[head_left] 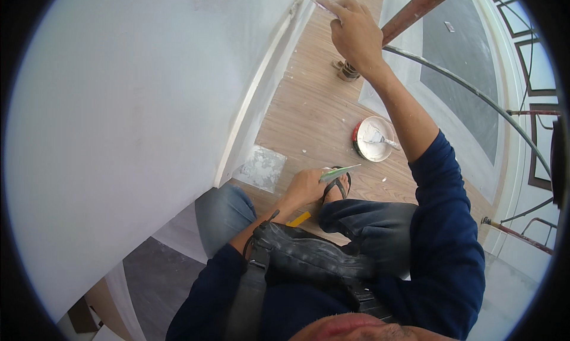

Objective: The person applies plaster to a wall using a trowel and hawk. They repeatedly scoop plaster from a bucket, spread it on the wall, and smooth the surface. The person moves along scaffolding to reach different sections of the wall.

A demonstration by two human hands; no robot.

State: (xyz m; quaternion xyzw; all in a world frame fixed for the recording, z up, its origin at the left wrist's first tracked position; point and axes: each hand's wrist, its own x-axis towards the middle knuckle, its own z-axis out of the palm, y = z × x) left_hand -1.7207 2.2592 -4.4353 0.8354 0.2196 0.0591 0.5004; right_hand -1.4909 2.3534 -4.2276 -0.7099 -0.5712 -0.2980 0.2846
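Putty knife, thin and white-smeared, is pinched in the fingers of the right hand with its tip against the white wall near the baseboard corner. Lower down, the left hand grips a green-edged scraper above the wooden floor, while a round tub of white filler sits nearby with a tool in it.

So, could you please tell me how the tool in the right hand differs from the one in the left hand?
The right hand reaches far forward, pressing a thin white-smeared tool against the wall's edge trim. The left hand rests low by the knee, its green-tinted flat blade lying idle and level, touching no surface. Both tools carry white filler.
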